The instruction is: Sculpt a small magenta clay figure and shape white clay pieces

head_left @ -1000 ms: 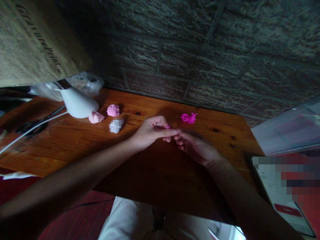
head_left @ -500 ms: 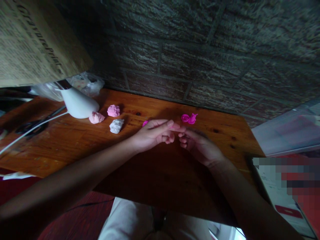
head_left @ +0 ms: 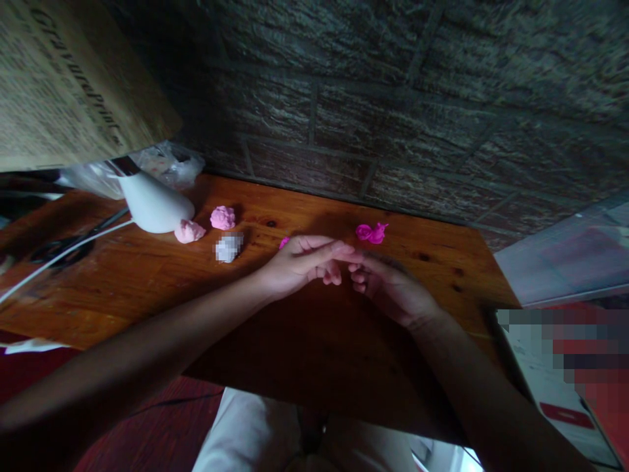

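My left hand [head_left: 308,262] is above the middle of the wooden table, its thumb laid along the index finger in a pinch. My right hand [head_left: 394,288] meets it from the right with fingers curled, and the fingertips of both hands touch. Whatever may be between the fingers is hidden. Just behind the left hand, part of a magenta lump of clay [head_left: 284,242] shows. Beyond the fingertips lies a magenta clay piece [head_left: 372,233] with a rounded, coiled part and small points.
To the left lie a pink clay lump [head_left: 223,217], a paler pink lump [head_left: 189,231] and a white lump [head_left: 227,249]. A lamp [head_left: 156,202] with a printed shade, black scissors [head_left: 61,252] and a plastic bag [head_left: 170,167] are farther left. A brick-patterned wall [head_left: 344,131] borders the table's back.
My left thumb has come down and forward along the index finger towards the fingertips. The right hand has shifted very slightly left. The clay pieces stay where they were.
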{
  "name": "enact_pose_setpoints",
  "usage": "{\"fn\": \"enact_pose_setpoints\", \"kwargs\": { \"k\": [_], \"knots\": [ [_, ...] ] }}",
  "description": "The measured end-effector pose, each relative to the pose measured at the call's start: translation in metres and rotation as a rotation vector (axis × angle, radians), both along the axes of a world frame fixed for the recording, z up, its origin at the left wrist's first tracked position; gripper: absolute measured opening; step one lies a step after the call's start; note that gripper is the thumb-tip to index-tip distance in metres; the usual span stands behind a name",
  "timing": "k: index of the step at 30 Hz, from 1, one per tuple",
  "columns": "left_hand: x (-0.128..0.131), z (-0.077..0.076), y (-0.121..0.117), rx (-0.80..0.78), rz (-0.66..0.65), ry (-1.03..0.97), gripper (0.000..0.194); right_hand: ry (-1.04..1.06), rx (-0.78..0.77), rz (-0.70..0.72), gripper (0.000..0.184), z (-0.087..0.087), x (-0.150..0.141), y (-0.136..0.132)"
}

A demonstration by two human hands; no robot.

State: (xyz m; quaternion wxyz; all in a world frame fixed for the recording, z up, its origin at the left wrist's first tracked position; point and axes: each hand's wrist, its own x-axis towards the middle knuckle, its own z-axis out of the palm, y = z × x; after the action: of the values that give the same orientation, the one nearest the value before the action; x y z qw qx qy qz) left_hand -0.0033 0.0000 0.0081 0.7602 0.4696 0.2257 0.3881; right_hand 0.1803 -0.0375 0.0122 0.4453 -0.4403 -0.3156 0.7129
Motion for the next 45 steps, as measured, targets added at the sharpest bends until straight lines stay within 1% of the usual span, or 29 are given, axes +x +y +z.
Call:
{"fn": "enact_pose_setpoints", "kwargs": {
  "k": [3,5,8,10,12,15,17,20,24,25,28,30,35,39,45],
  "knots": [
    [-0.001,0.000,0.000,0.012,-0.016,0.023,0.038,-0.007,0.024,0.009,0.024,-0.003,0.002,0.001],
    [-0.001,-0.001,0.001,0.033,0.009,0.011,0.037,-0.008,0.045,0.007,0.026,-0.003,0.002,0.001],
    [-0.003,-0.001,0.001,0.066,0.050,0.019,0.040,-0.048,0.145,-0.016,0.025,-0.001,0.002,0.000],
    [-0.003,-0.001,0.001,0.101,0.009,0.081,0.037,-0.090,0.276,-0.012,0.024,0.002,0.000,-0.003],
    [-0.003,0.000,0.000,0.126,-0.073,0.154,0.036,-0.125,0.408,0.038,0.025,0.005,-0.001,-0.006],
    [-0.003,-0.002,-0.002,0.101,-0.159,0.185,0.046,-0.172,0.509,0.130,0.024,0.009,-0.002,-0.009],
    [-0.002,-0.004,-0.001,0.078,-0.173,0.154,0.049,-0.198,0.527,0.154,0.019,0.011,-0.002,-0.010],
    [-0.001,-0.007,-0.001,0.051,-0.182,0.116,0.047,-0.210,0.548,0.154,0.013,0.011,-0.001,-0.009],
    [0.000,-0.003,-0.001,-0.018,-0.184,0.110,0.057,-0.198,0.568,0.116,0.013,0.009,0.001,-0.007],
    [0.000,-0.002,-0.001,-0.030,-0.187,0.109,0.056,-0.197,0.567,0.105,0.013,0.009,0.001,-0.007],
    [-0.001,0.001,-0.001,-0.046,-0.195,0.096,0.042,-0.198,0.562,0.080,0.014,0.008,0.001,-0.006],
    [-0.002,0.002,-0.001,-0.047,-0.205,0.075,0.037,-0.194,0.560,0.068,0.015,0.007,0.002,-0.006],
    [-0.003,0.001,0.000,-0.040,-0.209,0.062,0.033,-0.168,0.553,0.056,0.017,0.006,0.003,-0.006],
    [-0.003,0.000,0.000,-0.041,-0.212,0.048,0.029,-0.186,0.553,0.069,0.014,0.005,0.003,-0.005],
    [-0.003,-0.001,0.000,-0.046,-0.185,0.072,0.030,-0.220,0.531,0.045,0.014,0.007,0.002,-0.008]
  ]
}}
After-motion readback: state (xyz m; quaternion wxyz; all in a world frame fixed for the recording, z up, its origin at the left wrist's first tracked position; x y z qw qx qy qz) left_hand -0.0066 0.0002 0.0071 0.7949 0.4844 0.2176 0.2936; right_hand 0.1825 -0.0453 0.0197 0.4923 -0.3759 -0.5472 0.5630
